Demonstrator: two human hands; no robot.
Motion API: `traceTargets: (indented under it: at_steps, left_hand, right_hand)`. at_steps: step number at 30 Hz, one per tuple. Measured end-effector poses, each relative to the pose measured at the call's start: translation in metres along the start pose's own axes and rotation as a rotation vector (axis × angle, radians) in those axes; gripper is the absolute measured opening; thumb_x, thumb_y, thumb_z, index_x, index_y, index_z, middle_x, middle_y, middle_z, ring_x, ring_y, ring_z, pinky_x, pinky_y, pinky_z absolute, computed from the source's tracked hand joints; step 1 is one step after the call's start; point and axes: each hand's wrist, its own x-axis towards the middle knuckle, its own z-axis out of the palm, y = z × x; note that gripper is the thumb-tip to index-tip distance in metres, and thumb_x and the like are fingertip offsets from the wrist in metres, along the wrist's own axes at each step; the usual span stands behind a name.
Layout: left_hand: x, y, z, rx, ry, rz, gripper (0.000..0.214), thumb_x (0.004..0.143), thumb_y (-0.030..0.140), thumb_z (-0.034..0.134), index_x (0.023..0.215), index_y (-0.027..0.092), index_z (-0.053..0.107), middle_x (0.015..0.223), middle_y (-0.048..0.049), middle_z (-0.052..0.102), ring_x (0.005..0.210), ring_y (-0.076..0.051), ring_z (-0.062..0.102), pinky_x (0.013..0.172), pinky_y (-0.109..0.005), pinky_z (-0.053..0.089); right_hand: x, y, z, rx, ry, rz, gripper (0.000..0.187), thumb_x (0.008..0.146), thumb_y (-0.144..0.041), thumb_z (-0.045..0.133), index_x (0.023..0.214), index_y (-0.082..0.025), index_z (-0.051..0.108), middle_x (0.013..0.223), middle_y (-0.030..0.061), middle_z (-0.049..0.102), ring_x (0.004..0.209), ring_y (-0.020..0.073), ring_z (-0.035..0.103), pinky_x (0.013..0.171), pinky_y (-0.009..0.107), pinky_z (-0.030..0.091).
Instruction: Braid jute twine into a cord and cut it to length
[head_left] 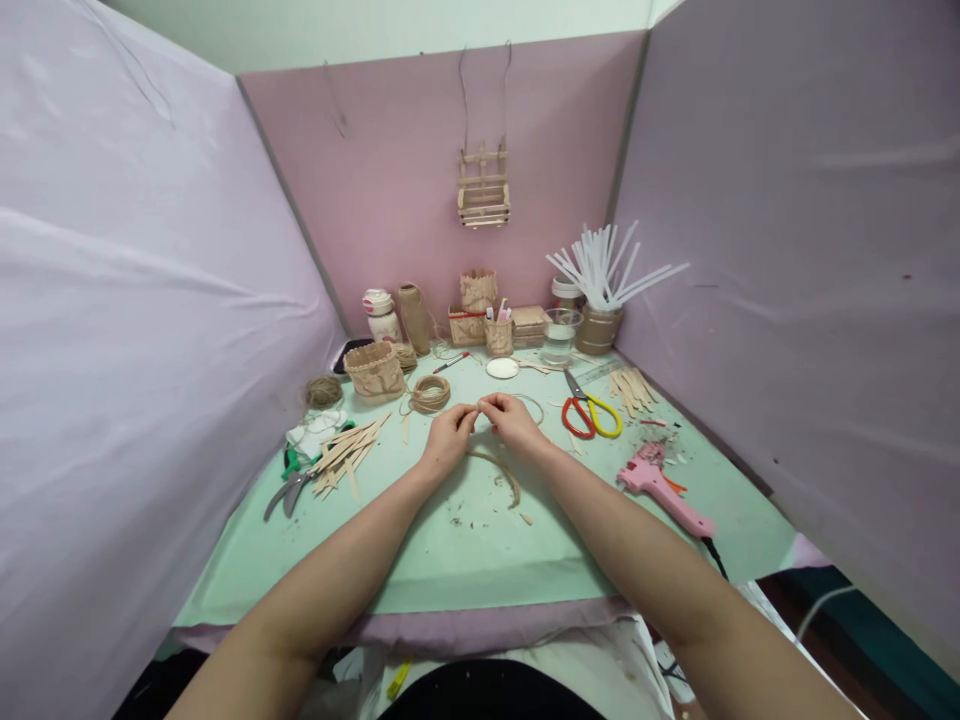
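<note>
My left hand (pixel 450 435) and my right hand (pixel 511 420) meet above the middle of the table, thumbs and fingertips pinched together. A strand of brown twine (pixel 504 467) curves below them, its upper end running in by my left fingers. What lies right between the fingertips is too small to make out clearly. Behind my right hand a thin pale loop (pixel 534 404) shows in part. Just beyond my left hand sits a coil of brown cord (pixel 430 394).
Scissors with red and yellow handles (pixel 592 412) and a pink glue gun (pixel 664 487) lie on the right. At left are wooden sticks (pixel 349 455), green-handled shears (pixel 289 490) and a woven-looking basket (pixel 375 372). A water cup (pixel 559 340) and jar of white sticks (pixel 600 325) stand behind.
</note>
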Motion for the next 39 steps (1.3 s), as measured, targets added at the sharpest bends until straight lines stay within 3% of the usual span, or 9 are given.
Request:
traceTargets:
  at_steps: [4, 7, 13, 23, 31, 39]
  left_hand:
    - [-0.0020, 0.0002, 0.0004, -0.023, 0.011, 0.023, 0.026, 0.081, 0.031, 0.047, 0.085, 0.016, 0.067, 0.075, -0.0032, 0.065, 0.067, -0.014, 0.053, 0.064, -0.024, 0.039]
    - [-0.0027, -0.0006, 0.0011, -0.058, 0.035, 0.013, 0.027, 0.080, 0.034, 0.048, 0.081, 0.015, 0.067, 0.072, -0.0026, 0.065, 0.064, -0.013, 0.052, 0.061, -0.023, 0.039]
    - [-0.0012, -0.0054, 0.0014, -0.146, 0.093, -0.053, 0.026, 0.077, 0.036, 0.051, 0.079, 0.015, 0.067, 0.069, -0.0020, 0.064, 0.064, -0.013, 0.052, 0.060, -0.023, 0.038]
    - [-0.0022, -0.0025, 0.0012, -0.178, 0.070, -0.051, 0.025, 0.076, 0.035, 0.051, 0.074, 0.015, 0.066, 0.065, -0.0012, 0.060, 0.061, -0.013, 0.050, 0.058, -0.023, 0.036]
    - [0.0007, -0.0068, 0.0022, -0.302, 0.124, -0.146, 0.024, 0.071, 0.037, 0.058, 0.074, 0.014, 0.064, 0.067, -0.0008, 0.060, 0.062, -0.012, 0.049, 0.060, -0.023, 0.038]
    - [0.0015, -0.0082, 0.0031, -0.411, 0.085, -0.235, 0.028, 0.067, 0.040, 0.062, 0.074, 0.013, 0.064, 0.063, -0.0002, 0.058, 0.056, -0.010, 0.045, 0.054, -0.022, 0.035]
  right_hand:
    - [-0.0008, -0.0021, -0.0012, -0.181, 0.060, -0.181, 0.016, 0.071, -0.032, 0.053, 0.069, -0.017, 0.057, 0.068, -0.0005, 0.058, 0.066, 0.0125, 0.050, 0.065, 0.026, 0.039]
    - [-0.0026, -0.0046, -0.0014, -0.242, 0.065, -0.221, 0.016, 0.072, -0.032, 0.052, 0.070, -0.017, 0.057, 0.070, 0.0000, 0.059, 0.067, 0.0132, 0.051, 0.068, 0.027, 0.039]
    - [-0.0035, -0.0070, -0.0019, -0.265, 0.118, -0.178, 0.019, 0.071, -0.036, 0.053, 0.071, -0.017, 0.056, 0.070, -0.0001, 0.059, 0.065, 0.0128, 0.051, 0.065, 0.026, 0.039]
    - [-0.0020, -0.0087, -0.0027, -0.102, 0.004, -0.068, 0.020, 0.067, -0.034, 0.055, 0.071, -0.016, 0.063, 0.067, -0.0001, 0.060, 0.062, 0.0119, 0.051, 0.059, 0.023, 0.038]
    - [0.0006, -0.0026, -0.0026, -0.266, 0.043, -0.215, 0.017, 0.071, -0.031, 0.055, 0.068, -0.016, 0.061, 0.070, 0.0016, 0.061, 0.068, 0.0138, 0.053, 0.066, 0.025, 0.040]
    - [0.0003, -0.0031, -0.0028, -0.293, 0.035, -0.198, 0.017, 0.072, -0.031, 0.053, 0.069, -0.017, 0.062, 0.070, 0.0020, 0.062, 0.068, 0.0143, 0.054, 0.066, 0.026, 0.040]
